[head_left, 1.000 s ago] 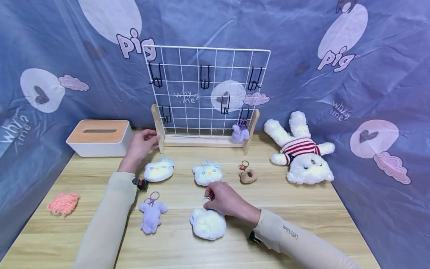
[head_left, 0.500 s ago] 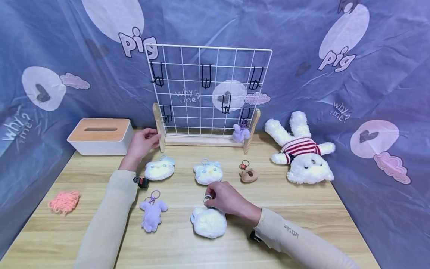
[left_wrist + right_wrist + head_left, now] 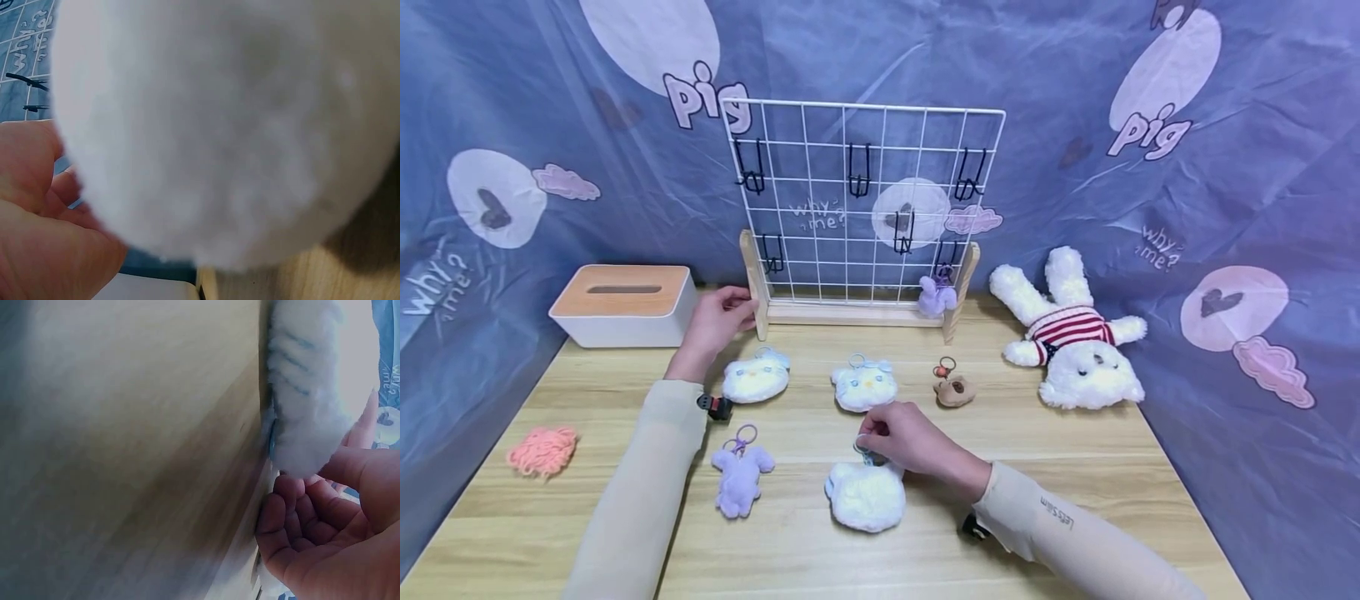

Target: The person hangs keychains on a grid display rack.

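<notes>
My right hand (image 3: 904,437) pinches the key ring (image 3: 862,447) of a white plush keychain (image 3: 867,498), which lies face down at the front middle of the table. In the right wrist view, the plush (image 3: 319,381) stands close above my curled fingers (image 3: 275,515). At the back left, my left hand (image 3: 715,321) grips the left wooden post (image 3: 756,283) of a white wire grid rack (image 3: 842,208). Another white plush (image 3: 219,125) fills most of the left wrist view, hiding the fingertips there. A purple plush keychain (image 3: 936,296) hangs on the rack's lower right hook.
Two white cat-face keychains (image 3: 756,379), a brown one (image 3: 955,392) and a purple one (image 3: 739,483) lie around my hands. A tissue box (image 3: 625,308) stands back left, pink yarn (image 3: 542,452) front left. A white plush bear (image 3: 1086,350) lies at right. Black hooks (image 3: 859,171) hang on the grid.
My right hand has shifted slightly to the right, and the key ring at its fingertips has changed angle. The white plush stays on the table. My left hand keeps its place at the post.
</notes>
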`<state>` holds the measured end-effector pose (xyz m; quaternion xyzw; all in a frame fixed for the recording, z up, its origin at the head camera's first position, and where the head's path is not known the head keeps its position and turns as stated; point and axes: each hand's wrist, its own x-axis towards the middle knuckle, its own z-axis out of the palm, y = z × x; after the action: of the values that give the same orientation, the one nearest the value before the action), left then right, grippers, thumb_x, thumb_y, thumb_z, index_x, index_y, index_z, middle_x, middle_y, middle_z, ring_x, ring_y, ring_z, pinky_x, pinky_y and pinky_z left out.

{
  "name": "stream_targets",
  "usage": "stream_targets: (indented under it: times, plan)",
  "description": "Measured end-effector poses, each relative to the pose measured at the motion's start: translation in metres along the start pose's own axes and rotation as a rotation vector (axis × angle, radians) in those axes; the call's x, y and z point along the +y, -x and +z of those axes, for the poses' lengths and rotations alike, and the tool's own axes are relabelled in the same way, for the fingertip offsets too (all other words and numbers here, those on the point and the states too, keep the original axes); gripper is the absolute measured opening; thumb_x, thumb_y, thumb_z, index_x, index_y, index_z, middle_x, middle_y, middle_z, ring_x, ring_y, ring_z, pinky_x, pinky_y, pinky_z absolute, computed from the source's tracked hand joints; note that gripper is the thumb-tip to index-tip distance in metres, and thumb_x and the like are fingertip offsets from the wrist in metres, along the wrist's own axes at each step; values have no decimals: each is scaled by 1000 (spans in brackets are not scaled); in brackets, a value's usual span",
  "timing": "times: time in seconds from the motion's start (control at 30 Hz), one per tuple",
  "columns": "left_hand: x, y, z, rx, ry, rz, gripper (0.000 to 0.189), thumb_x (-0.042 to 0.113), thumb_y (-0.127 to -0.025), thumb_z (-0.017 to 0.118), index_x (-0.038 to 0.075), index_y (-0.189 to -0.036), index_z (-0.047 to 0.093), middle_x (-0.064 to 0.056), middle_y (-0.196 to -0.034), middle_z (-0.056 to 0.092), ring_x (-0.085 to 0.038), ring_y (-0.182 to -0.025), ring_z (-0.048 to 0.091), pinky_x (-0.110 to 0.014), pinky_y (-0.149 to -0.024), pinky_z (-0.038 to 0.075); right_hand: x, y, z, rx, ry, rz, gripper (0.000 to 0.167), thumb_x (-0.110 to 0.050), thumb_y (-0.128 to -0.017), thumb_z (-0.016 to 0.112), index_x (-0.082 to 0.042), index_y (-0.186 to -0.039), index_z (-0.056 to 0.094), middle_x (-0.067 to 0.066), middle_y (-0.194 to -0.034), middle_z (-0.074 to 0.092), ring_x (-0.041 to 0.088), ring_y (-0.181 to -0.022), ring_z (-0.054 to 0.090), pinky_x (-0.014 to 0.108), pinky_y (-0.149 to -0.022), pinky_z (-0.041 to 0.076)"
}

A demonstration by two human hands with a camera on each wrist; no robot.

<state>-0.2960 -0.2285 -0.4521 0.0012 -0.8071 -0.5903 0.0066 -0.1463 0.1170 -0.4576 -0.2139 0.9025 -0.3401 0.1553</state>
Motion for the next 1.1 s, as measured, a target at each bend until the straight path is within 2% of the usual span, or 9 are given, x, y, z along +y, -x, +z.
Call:
stream_targets:
  times: [0.23,0.53,1.1]
  plan:
    - [2,3,2,-4,12,-6,43,9,-113,66,-16,-147,59,-20,-120,68,-3,-86,68,-13,-84,69,0,6,-5,3,-69,-4,10,-20,-105,79,-16,-98,85,-6,-85,79,3,-78,65,18,-70,56]
    - [4,2,0,-8,-5,-16,42,10,-114,64,-15,-147,59,-21,-123,65,-2,-86,67,-13,-85,69,-2,10,-5,66,-146,-15,5,-20,-103,81,-21,-100,85,-10,-86,78,3,-81,66,16,-74,57]
    - [3,1,-1,-1,-11,-18,42,11,-114,65,-14,-148,60,-24,-123,66,-3,-87,69,-16,-88,71,-14,21,0,179,-291,49,5,-14,-100,82,-14,-105,84,-2,-93,81,8,-84,71,16,-74,62]
